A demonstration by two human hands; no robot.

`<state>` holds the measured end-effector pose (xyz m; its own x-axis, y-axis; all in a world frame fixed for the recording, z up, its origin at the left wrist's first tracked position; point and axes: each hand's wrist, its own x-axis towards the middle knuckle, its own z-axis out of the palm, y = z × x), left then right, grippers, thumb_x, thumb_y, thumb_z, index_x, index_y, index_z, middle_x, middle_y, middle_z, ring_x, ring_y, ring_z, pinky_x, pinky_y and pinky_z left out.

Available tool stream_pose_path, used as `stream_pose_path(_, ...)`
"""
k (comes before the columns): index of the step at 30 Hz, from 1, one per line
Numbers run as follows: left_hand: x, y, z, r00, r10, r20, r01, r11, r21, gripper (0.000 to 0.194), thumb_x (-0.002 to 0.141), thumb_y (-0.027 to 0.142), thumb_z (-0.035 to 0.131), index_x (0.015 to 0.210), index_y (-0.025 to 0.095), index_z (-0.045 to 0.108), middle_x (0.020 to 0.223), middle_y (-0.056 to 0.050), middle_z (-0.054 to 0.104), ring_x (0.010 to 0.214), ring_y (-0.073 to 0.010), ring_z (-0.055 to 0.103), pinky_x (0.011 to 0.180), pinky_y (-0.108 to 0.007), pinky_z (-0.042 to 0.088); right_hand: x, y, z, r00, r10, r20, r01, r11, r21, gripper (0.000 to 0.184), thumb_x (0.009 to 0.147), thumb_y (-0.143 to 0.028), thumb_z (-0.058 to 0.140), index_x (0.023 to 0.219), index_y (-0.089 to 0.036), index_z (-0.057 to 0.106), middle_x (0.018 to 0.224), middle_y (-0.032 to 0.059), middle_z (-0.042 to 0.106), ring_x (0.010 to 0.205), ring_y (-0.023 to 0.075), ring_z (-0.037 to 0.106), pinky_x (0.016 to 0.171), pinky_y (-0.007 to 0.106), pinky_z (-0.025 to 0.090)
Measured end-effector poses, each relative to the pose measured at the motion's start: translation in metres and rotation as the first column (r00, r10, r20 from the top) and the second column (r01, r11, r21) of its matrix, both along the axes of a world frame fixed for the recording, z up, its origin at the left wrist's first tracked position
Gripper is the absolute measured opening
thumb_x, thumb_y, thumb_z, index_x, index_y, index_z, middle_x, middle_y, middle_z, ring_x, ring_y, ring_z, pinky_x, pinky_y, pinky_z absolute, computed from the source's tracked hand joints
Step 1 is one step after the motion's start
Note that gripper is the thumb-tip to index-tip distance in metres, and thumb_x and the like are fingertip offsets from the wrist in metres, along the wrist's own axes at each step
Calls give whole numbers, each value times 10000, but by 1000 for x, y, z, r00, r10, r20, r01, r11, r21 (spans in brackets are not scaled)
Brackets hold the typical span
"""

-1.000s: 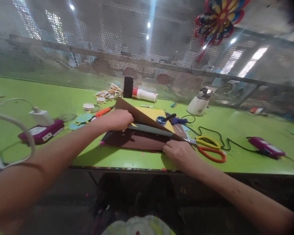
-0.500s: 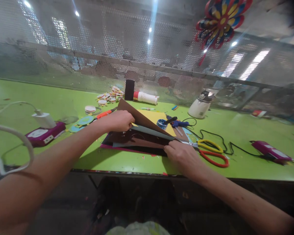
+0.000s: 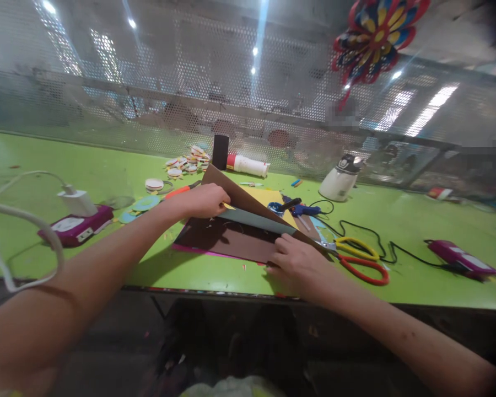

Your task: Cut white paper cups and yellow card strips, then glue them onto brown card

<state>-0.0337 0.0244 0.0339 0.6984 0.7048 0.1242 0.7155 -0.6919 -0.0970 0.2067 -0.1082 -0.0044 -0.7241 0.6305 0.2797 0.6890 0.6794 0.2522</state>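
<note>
My left hand [image 3: 209, 200] is closed on the raised edge of a brown sheet [image 3: 240, 198], with a grey-blue sheet [image 3: 258, 222] folded up under it and a small yellow scrap at the fingertips. Below lies another brown sheet [image 3: 227, 240], flat on a stack whose bottom edge shows pink. Curled around the right end of these sheets is my right hand [image 3: 300, 264]; its grip is partly hidden. Just beyond it rest scissors [image 3: 357, 251] with yellow and red handles, their blades partly covered by the sheets.
Behind the sheets lie a blue glue gun [image 3: 306, 209] and a tape roll [image 3: 275, 207]. A white bottle [image 3: 339, 179] stands back right. Purple power strips [image 3: 80, 225] sit at both sides, with cables. Layered paper pieces [image 3: 188, 161] and a white tube [image 3: 250, 166] lie at the back.
A brown sheet has dropped flat onto the stack, covering the grey and dark layers there. My right hand has shifted slightly left and downward; my left hand still holds the sheets up.
</note>
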Motion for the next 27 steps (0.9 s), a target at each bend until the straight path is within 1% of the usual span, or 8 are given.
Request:
stream_pose_path(2, 0, 0, 0, 1000, -4, -6, 4, 1000, 2, 232, 742, 163, 492, 768, 213, 717, 794, -57, 727, 717, -196, 637, 632, -269, 398, -18, 1, 0, 998, 47, -38, -48, 998, -38, 216, 933, -179, 525, 804, -151, 695, 814, 82, 654, 826, 205, 549, 731, 315, 417)
stream_pose_path(5, 1, -1, 2, 1000, -3, -13, 3, 1000, 12, 241, 756, 153, 478, 781, 197, 714, 797, -65, 729, 723, -196, 642, 631, -266, 403, -53, 24, -3, 991, 81, -106, -91, 992, -86, 221, 974, -201, 457, 999, -147, 670, 1012, 87, 674, 968, 185, 562, 890, 306, 438)
stream_pose_path(8, 1, -3, 4, 1000, 0, -8, 1, 999, 39, 235, 758, 149, 479, 797, 190, 707, 824, -73, 728, 757, -200, 646, 646, -266, 405, -84, 59, -16, 989, 46, -138, -61, 993, -102, 231, 974, -211, 458, 1034, -107, 656, 1080, 137, 663, 1043, 215, 577, 927, 351, 454)
stream_pose_path(10, 2, -3, 5, 1000, -3, 0, 3, 998, 56, 229, 751, 144, 479, 795, 184, 701, 836, -83, 724, 771, -206, 646, 653, -272, 403, -98, 80, -28, 989, 13, -147, -28, 995, -99, 202, 942, -202, 532, 1105, -126, 623, 1171, 107, 631, 1081, 227, 585, 936, 425, 462)
stream_pose_path(14, 2, 1, 3, 1000, -22, 18, 20, 997, 71, 226, 748, 144, 475, 781, 181, 695, 821, -89, 718, 756, -210, 642, 639, -280, 398, -109, 100, -47, 987, -20, -159, 5, 996, -90, 289, 924, -282, 581, 1188, -166, 586, 1247, 89, 590, 1093, 245, 589, 916, 478, 484)
stream_pose_path(18, 0, 4, -3, 999, -34, 39, 30, 996, 79, 250, 761, 141, 454, 799, 186, 697, 829, -86, 719, 758, -207, 645, 631, -281, 398, -107, 89, -49, 985, -4, -175, -13, 996, -94, 287, 941, -281, 547, 1175, -121, 591, 1205, 116, 616, 1139, 263, 565, 945, 483, 462)
stream_pose_path(23, -3, 2, -8, 997, -29, 66, 25, 998, 64, 256, 780, 159, 458, 853, 182, 702, 886, -88, 727, 806, -214, 653, 650, -281, 407, -92, 47, -41, 972, 103, -212, -134, 982, -137, 243, 960, -209, 476, 1064, -78, 653, 1114, 163, 666, 1148, 263, 543, 1033, 430, 403)
stream_pose_path(27, -3, -1, -9, 996, -24, 84, 21, 999, 38, 251, 781, 153, 456, 831, 175, 701, 873, -87, 727, 792, -211, 650, 650, -281, 406, -72, 20, -36, 955, 116, -273, -171, 968, -183, 218, 940, -168, 486, 1056, -79, 648, 1130, 169, 656, 1106, 241, 566, 991, 373, 459)
